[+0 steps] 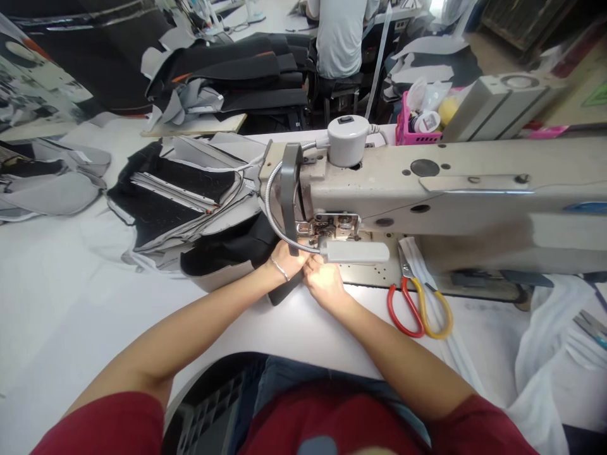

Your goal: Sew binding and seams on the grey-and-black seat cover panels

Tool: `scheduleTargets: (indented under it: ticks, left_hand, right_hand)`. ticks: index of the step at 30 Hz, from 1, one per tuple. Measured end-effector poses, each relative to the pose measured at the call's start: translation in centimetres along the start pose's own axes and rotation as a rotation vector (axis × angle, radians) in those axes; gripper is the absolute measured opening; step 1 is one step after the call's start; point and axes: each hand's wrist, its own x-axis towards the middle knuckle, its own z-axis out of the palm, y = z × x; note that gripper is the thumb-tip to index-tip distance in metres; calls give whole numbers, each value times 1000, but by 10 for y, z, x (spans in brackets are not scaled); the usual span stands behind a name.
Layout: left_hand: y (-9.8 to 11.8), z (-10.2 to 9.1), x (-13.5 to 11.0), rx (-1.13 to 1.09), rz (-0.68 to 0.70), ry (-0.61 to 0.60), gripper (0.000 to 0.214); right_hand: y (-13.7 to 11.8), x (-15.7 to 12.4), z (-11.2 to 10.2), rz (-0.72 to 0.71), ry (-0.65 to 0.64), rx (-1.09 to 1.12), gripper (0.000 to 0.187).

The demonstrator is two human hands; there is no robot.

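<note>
My left hand (287,260), with a thin bracelet at the wrist, rests on a black and grey fabric piece (222,256) left of the sewing machine's needle area. Its fingers are mostly hidden by the lamp's bendable neck and the machine. Close beside it, my right hand (325,281) is closed, its curled fingers pinching the fabric's edge at the front of the sewing machine (455,177). A white lamp head (358,252) hangs just above the right hand and lights the spot. The needle itself cannot be made out.
Scissors (420,306) with red and yellow handles lie right of my hands, by white strips (540,354). Stacked black and grey fabric pieces (175,189) lie to the left. A pink basket (417,123) stands behind the machine. Farther back, a person (339,38) sits.
</note>
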Motion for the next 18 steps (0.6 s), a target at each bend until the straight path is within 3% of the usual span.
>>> scheduleTargets:
  ticks: [8, 13, 18]
  left_hand:
    - [8, 0, 2, -30, 54, 0, 20]
    - [6, 7, -3, 83, 82, -35, 22]
    - [2, -23, -8, 153, 166, -117, 23]
  right_hand:
    - [3, 5, 2, 185, -39, 97, 28]
    - [3, 7, -1, 186, -63, 112, 29]
    - [1, 8, -11, 139, -15, 185, 29]
